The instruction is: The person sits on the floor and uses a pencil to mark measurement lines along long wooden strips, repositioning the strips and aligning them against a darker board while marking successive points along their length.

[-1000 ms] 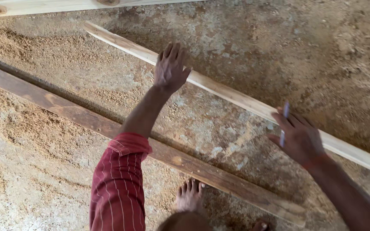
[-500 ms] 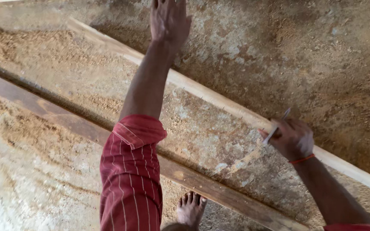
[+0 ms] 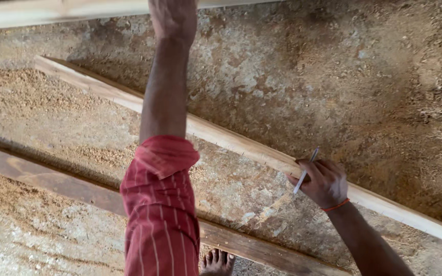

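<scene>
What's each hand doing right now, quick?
Left hand: stretched far forward, partly cut off by the frame edge; grip cannot be told.
Right hand: closed on a pen, resting on the pale wooden strip.

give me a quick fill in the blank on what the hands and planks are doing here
1. The right hand holds a ____ against the pale plank.
2. The left hand reaches toward the ____ edge of the picture.
3. The left arm wears a striped ____ sleeve.
4. A bare ____ shows beside the dark plank.

Missing: pen; top; red; foot
</scene>
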